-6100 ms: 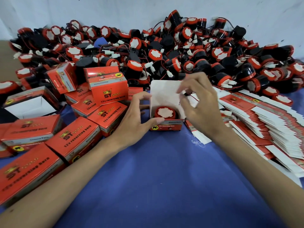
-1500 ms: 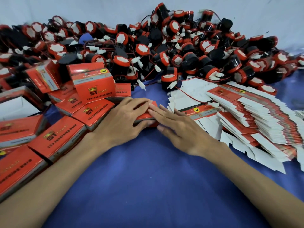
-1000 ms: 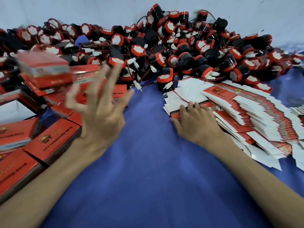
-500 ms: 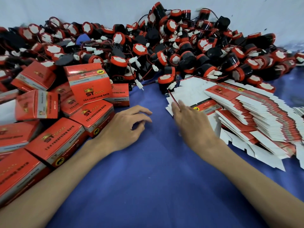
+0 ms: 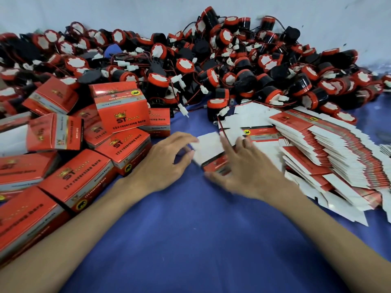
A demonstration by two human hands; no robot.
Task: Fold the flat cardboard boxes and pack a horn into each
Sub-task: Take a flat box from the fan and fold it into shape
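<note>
A flat cardboard box (image 5: pixel 208 148), white side up with a red printed edge, lies on the blue cloth between my hands. My right hand (image 5: pixel 243 172), blurred by motion, holds it with fingers on top and thumb at its near edge. My left hand (image 5: pixel 167 163) pinches the box's left corner between index finger and thumb. A fanned stack of flat boxes (image 5: pixel 330 149) lies to the right. A big heap of red-and-black horns (image 5: pixel 211 66) with wires and white plugs fills the back.
Several folded red boxes (image 5: pixel 84 178) are piled at the left, one (image 5: pixel 120 106) standing on top of others. Bare blue cloth (image 5: pixel 190 240) covers the table in front of my hands. A pale wall (image 5: pixel 148 15) rises behind the horns.
My left hand tossed a closed box onto the left pile and came back to the middle. My right hand pulled one flat box off the stack toward the middle, and my left hand now meets it.
</note>
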